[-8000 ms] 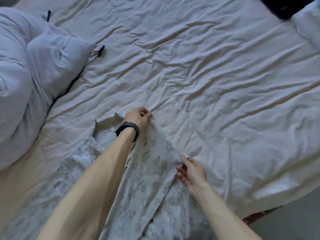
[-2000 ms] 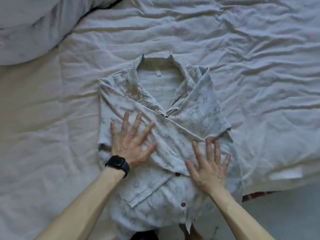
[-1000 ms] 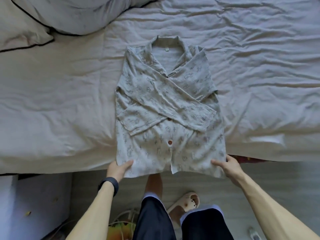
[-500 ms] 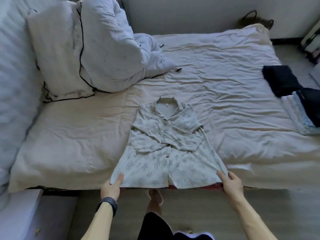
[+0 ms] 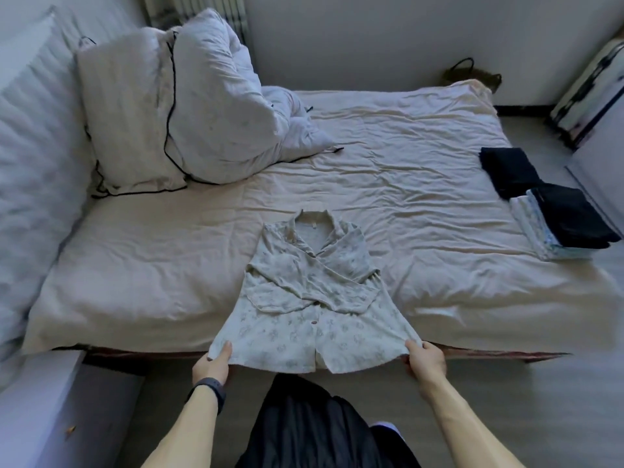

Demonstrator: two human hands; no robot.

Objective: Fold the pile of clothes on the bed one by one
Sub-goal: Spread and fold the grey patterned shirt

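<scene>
No longer pressing the crossed sleeves flat, the left hand (image 5: 212,364) and right hand (image 5: 425,364) are now pinching the hem corners of the shirt (image 5: 310,298) at the near edge of the bed (image 5: 422,184), probably readying the upward fold.

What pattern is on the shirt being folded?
The shirt is pale cream with a small grey-blue repeating print and reddish-brown buttons, seen best in the head view.

One shirt (image 5: 314,298); left hand (image 5: 212,364) and right hand (image 5: 426,364) (two in all); one pillow (image 5: 128,130); one duvet (image 5: 223,106); seemingly three folded garments (image 5: 570,221).
</scene>
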